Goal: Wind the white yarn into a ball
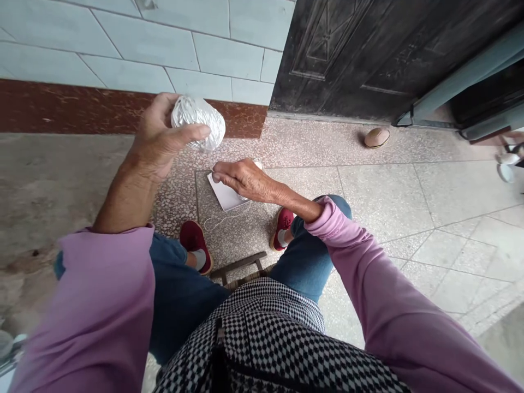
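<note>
My left hand point(158, 136) is raised and closed round a ball of white thread point(199, 121), thumb across its front. My right hand point(244, 179) sits lower, just right of the ball, fingers pressed together and pointing left as if pinching the thin thread; the strand itself is too fine to see in the fingers. A loose loop of white thread point(223, 219) lies on the floor between my feet. Under the right hand a white sheet of paper point(224, 197) rests on the terrazzo floor. Both arms wear pink sleeves.
I am seated over a small wooden stool point(241, 267), in jeans and red shoes point(195, 240). A tiled wall point(164, 49) with a red base runs across the back, a dark door point(368, 49) stands to the right, and a tan oval object point(376, 137) lies by the doorstep.
</note>
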Demonstrator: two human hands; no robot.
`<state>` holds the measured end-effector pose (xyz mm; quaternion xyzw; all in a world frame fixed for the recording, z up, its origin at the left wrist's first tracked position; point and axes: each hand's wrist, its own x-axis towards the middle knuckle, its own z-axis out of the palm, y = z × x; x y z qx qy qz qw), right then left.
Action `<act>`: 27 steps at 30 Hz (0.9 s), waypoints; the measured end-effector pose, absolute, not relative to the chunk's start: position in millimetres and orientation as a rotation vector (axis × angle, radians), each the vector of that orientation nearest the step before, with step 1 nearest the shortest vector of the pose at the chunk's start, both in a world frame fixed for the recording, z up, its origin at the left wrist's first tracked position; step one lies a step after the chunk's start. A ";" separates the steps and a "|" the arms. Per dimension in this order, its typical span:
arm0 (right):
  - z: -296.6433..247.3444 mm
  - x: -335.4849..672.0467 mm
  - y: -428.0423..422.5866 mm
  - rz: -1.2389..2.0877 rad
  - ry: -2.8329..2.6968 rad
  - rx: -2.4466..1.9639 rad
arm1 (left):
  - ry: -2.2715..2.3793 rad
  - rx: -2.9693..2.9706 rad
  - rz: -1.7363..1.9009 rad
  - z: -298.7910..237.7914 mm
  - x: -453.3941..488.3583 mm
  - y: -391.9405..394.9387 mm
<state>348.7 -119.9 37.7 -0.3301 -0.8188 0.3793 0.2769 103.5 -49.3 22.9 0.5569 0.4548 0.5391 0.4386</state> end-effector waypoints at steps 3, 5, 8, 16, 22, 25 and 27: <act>66.8 367.6 -105.1 1.095 -2.288 -0.723 | 1.236 1.459 1.292 24.1 105.5 -52.6; 84.8 383.3 -91.5 1.024 -2.211 -0.775 | 1.308 1.506 1.219 29.6 113.1 -60.4; 96.0 399.0 -75.5 0.936 -2.074 -0.947 | 1.236 1.454 1.031 41.4 128.0 -76.4; 60.4 393.4 -46.1 0.959 -1.945 -0.916 | 0.997 1.327 0.875 57.4 135.1 -94.0; 41.8 357.2 -71.8 1.064 -2.172 -0.962 | 0.859 1.281 1.294 45.7 130.5 -59.8; 48.1 344.0 -93.6 1.204 -2.257 -0.889 | 1.002 1.237 1.552 29.8 127.5 -41.8; 58.1 346.3 -101.3 1.228 -2.239 -0.815 | 1.229 1.355 1.588 19.9 122.1 -36.3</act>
